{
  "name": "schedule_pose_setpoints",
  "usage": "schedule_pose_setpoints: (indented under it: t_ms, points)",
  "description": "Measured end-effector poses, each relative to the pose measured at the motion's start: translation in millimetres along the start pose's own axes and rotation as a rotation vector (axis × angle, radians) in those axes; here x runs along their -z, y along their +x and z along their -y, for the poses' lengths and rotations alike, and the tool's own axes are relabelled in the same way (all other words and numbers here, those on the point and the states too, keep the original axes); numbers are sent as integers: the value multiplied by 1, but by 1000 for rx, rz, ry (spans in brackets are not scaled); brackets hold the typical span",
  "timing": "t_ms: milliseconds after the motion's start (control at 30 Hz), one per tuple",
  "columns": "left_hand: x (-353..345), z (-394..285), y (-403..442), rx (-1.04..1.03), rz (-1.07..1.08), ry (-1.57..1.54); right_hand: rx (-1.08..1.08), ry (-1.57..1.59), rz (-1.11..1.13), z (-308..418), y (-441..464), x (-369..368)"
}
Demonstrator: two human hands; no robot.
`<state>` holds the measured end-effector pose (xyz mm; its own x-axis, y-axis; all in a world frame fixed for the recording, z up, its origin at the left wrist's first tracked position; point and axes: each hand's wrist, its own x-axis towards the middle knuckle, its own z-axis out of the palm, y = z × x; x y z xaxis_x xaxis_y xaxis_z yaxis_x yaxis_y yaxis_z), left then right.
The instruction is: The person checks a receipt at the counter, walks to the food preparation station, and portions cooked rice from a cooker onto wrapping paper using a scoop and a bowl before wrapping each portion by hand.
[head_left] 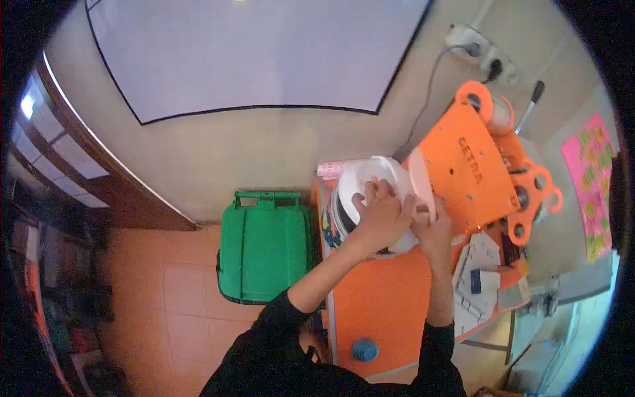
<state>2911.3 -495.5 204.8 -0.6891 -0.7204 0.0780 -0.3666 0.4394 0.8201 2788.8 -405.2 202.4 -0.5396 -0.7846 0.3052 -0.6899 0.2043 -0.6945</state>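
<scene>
A round white vessel (354, 173) with a dark band on its side stands at the far end of the orange table; its exact kind is hard to tell. My left hand (383, 215) lies over its top, fingers bent and spread apart. Just to the right, my right hand (433, 228) grips the lower end of a pale pinkish, thin upright piece (419, 175), which looks like a lid or a sheet. My two hands nearly meet at the vessel's right side, and the fingertips there are partly hidden and blurred.
An orange machine (456, 162) marked "CETRA" leans close on the right. A green lidded bin (264, 248) stands left of the orange table (370, 311). A blue-grey round object (364, 349) sits near the table's front edge. Sockets (479, 53) with cables are on the wall.
</scene>
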Motion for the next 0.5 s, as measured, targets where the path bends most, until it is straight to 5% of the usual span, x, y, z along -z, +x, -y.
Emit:
schedule_pose_setpoints:
  t_ms: [100,167,233,300,400,500]
  points:
    - [33,29,9,-72,-26,-47,-107,91,53,-14,13,2]
    - [59,69,31,-144,-102,-385,-170,182,74,-18,21,1]
    - [51,109,46,-323,-376,-492,-270,-150,110,-4,22,-4]
    - [56,148,55,-59,-442,-671,-281,-173,129,-1,14,-26]
    - [36,240,94,66,-442,-323,-283,-134,143,12,-7,-46]
    - [-7,304,141,-139,-148,-169,-251,74,131,-1,-17,-51]
